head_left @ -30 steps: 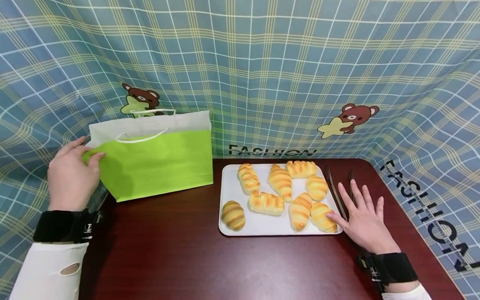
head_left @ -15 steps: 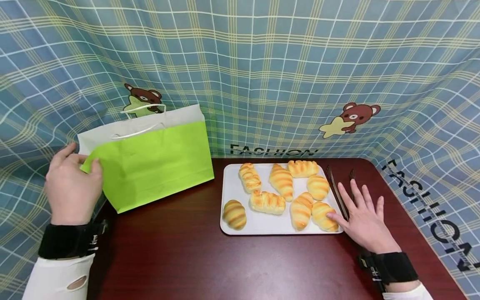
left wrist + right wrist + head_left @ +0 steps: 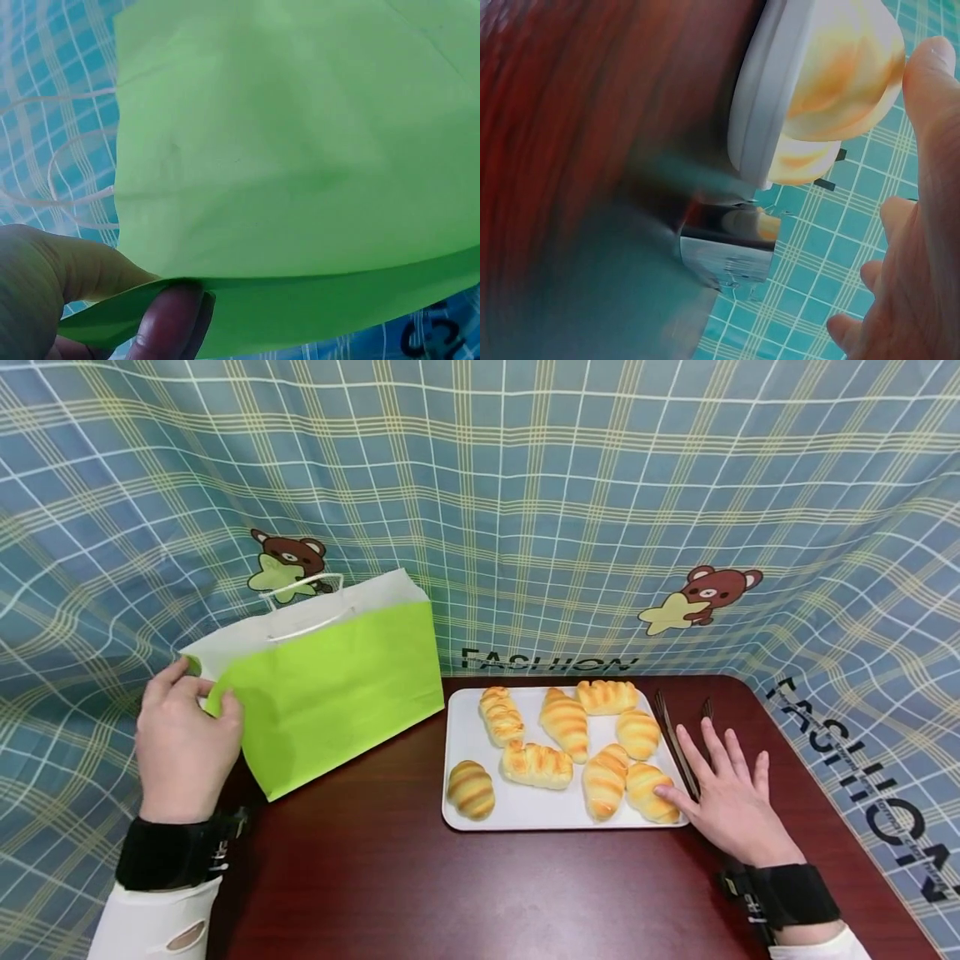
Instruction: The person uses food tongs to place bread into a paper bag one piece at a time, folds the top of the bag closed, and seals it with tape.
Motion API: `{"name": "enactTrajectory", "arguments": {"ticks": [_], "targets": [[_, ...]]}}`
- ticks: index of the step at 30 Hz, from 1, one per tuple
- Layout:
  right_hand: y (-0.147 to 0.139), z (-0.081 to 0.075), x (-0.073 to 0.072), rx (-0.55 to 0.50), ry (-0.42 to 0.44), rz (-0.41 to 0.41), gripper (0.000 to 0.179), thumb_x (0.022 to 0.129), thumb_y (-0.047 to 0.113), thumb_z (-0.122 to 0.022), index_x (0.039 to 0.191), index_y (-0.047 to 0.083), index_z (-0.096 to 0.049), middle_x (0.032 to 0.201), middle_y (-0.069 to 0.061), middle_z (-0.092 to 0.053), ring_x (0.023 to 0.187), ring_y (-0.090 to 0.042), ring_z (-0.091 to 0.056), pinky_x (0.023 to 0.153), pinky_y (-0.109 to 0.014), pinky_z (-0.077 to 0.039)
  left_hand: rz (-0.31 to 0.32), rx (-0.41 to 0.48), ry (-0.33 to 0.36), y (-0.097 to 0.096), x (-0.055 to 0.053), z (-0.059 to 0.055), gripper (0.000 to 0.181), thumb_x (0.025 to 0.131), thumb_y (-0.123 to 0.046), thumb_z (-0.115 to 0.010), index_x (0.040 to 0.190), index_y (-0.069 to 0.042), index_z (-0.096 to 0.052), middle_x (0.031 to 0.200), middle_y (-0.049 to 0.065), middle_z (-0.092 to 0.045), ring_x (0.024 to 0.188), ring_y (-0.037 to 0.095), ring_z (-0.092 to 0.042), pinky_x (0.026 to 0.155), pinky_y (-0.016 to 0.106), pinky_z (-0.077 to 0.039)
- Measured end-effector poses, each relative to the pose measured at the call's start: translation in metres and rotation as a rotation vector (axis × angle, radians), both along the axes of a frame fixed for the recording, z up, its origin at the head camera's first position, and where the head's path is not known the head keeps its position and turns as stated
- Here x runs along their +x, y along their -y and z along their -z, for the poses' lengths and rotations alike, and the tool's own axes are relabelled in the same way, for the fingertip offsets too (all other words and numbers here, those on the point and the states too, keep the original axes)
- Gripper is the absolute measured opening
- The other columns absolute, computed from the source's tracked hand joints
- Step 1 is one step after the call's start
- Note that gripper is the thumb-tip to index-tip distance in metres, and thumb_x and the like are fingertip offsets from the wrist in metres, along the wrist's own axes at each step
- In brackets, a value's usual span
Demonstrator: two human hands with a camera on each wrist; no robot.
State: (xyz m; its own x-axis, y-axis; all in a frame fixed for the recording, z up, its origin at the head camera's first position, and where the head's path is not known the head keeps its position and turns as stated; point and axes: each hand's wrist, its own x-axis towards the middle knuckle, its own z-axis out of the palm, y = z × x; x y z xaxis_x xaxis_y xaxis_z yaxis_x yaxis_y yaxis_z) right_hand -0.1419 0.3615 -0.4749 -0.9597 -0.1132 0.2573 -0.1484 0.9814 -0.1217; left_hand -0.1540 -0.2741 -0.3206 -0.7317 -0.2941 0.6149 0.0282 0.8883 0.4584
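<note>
My left hand [image 3: 187, 739] pinches the near left edge of a lime green paper bag [image 3: 341, 689] with a white inside and white cord handles. The bag stands at an angle at the table's back left. In the left wrist view, thumb and fingers grip the fold of the green paper [image 3: 285, 150]. My right hand [image 3: 731, 806] has its fingers spread, with the thumb by the nearest right bread roll [image 3: 651, 793] on a white tray [image 3: 517, 818]. Below that hand lie dark metal tongs [image 3: 678, 747], partly hidden; the right wrist view shows their shiny end [image 3: 731, 251].
Several striped bread rolls and croissants [image 3: 564, 725] lie spread over the tray. The dark red table [image 3: 450, 893] reaches in front of it. A checked blue cloth [image 3: 525, 510] with printed bears hangs behind and along both sides.
My left hand has drawn the bag's left end towards me, then shifted it right, so the bag stands more slanted and closer to the tray. My right hand has stayed nearly still.
</note>
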Motion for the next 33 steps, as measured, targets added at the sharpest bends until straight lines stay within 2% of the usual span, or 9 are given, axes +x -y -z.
{"name": "enactTrajectory", "arguments": {"ticks": [6, 9, 12, 15, 17, 20, 23, 29, 33], "targets": [[-0.001, -0.002, 0.000, 0.004, -0.006, 0.013, 0.091, 0.083, 0.068, -0.052, 0.153, 0.031, -0.008, 0.160, -0.004, 0.007, 0.144, -0.030, 0.016, 0.102, -0.059, 0.027, 0.053, 0.033, 0.020, -0.009, -0.002, 0.007, 0.042, 0.095, -0.036, -0.052, 0.091, 0.004, -0.065, 0.149, 0.012, -0.036, 0.127, 0.041, -0.042, 0.078, 0.060, -0.037], [-0.001, -0.001, 0.001, 0.006, -0.006, 0.021, 0.091, 0.082, 0.068, -0.052, 0.153, 0.031, -0.009, 0.160, -0.005, 0.005, 0.144, -0.030, 0.016, 0.102, -0.058, 0.027, 0.062, 0.079, 0.013, -0.006, -0.005, 0.009, 0.052, 0.098, -0.042, -0.044, 0.094, 0.004, -0.067, 0.154, 0.003, -0.028, 0.136, 0.032, -0.033, 0.089, 0.058, -0.035], [-0.002, -0.001, 0.002, 0.009, -0.002, 0.028, 0.091, 0.082, 0.068, -0.052, 0.153, 0.030, -0.009, 0.160, -0.006, 0.004, 0.144, -0.031, 0.015, 0.102, -0.058, 0.027, 0.092, 0.138, 0.008, -0.002, -0.008, 0.009, 0.052, 0.099, -0.039, -0.041, 0.091, 0.005, -0.068, 0.154, -0.006, -0.026, 0.139, 0.024, -0.030, 0.095, 0.054, -0.034], [-0.003, -0.003, 0.003, 0.010, 0.000, 0.033, 0.091, 0.082, 0.068, -0.052, 0.153, 0.030, -0.010, 0.160, -0.005, 0.005, 0.144, -0.031, 0.015, 0.102, -0.058, 0.027, 0.136, 0.204, 0.077, 0.004, -0.010, 0.005, 0.047, 0.098, -0.036, -0.040, 0.091, 0.000, -0.069, 0.154, -0.012, -0.026, 0.141, 0.020, -0.027, 0.100, 0.051, -0.032], [-0.003, -0.005, 0.004, 0.009, 0.001, 0.035, 0.091, 0.082, 0.068, -0.052, 0.153, 0.029, -0.011, 0.160, -0.004, 0.006, 0.144, -0.031, 0.015, 0.102, -0.058, 0.027, 0.163, 0.220, 0.140, 0.008, -0.010, 0.001, 0.044, 0.097, -0.036, -0.039, 0.105, -0.005, -0.069, 0.155, -0.012, -0.024, 0.143, 0.021, -0.021, 0.103, 0.052, -0.029], [-0.005, -0.009, 0.005, 0.007, 0.004, 0.042, 0.092, 0.082, 0.069, -0.052, 0.153, 0.029, -0.011, 0.160, -0.005, 0.005, 0.144, -0.032, 0.015, 0.101, -0.059, 0.028, 0.212, 0.211, 0.232, 0.012, -0.010, -0.003, 0.048, 0.097, -0.037, -0.040, 0.133, -0.011, -0.055, 0.158, -0.006, -0.016, 0.145, 0.025, -0.012, 0.108, 0.057, -0.020], [-0.008, -0.015, 0.005, 0.006, -0.004, 0.049, 0.093, 0.081, 0.068, -0.054, 0.153, 0.029, -0.010, 0.160, -0.007, 0.002, 0.144, -0.032, 0.014, 0.101, -0.059, 0.027, 0.264, 0.194, 0.290, 0.016, -0.008, -0.005, 0.058, 0.097, -0.039, -0.041, 0.149, -0.014, -0.032, 0.160, -0.003, -0.006, 0.145, 0.031, -0.007, 0.108, 0.061, -0.016], [-0.017, -0.023, 0.005, -0.011, 0.006, 0.057, 0.097, 0.082, 0.065, -0.055, 0.154, 0.020, -0.008, 0.158, -0.015, -0.006, 0.144, -0.036, 0.002, 0.105, -0.062, 0.019, 0.338, 0.169, 0.322, 0.018, 0.001, -0.005, 0.069, 0.097, -0.035, -0.044, 0.153, -0.012, -0.010, 0.160, -0.003, 0.004, 0.145, 0.032, 0.000, 0.106, 0.063, -0.014], [-0.026, -0.024, 0.001, -0.044, 0.091, 0.073, 0.104, 0.084, 0.065, -0.054, 0.153, 0.008, -0.001, 0.153, -0.028, -0.015, 0.138, -0.047, -0.016, 0.105, -0.069, -0.008, 0.357, 0.173, 0.305, 0.016, 0.008, -0.006, 0.071, 0.097, -0.032, -0.046, 0.153, -0.013, -0.007, 0.160, -0.004, 0.005, 0.146, 0.029, 0.003, 0.108, 0.063, -0.011]]}}
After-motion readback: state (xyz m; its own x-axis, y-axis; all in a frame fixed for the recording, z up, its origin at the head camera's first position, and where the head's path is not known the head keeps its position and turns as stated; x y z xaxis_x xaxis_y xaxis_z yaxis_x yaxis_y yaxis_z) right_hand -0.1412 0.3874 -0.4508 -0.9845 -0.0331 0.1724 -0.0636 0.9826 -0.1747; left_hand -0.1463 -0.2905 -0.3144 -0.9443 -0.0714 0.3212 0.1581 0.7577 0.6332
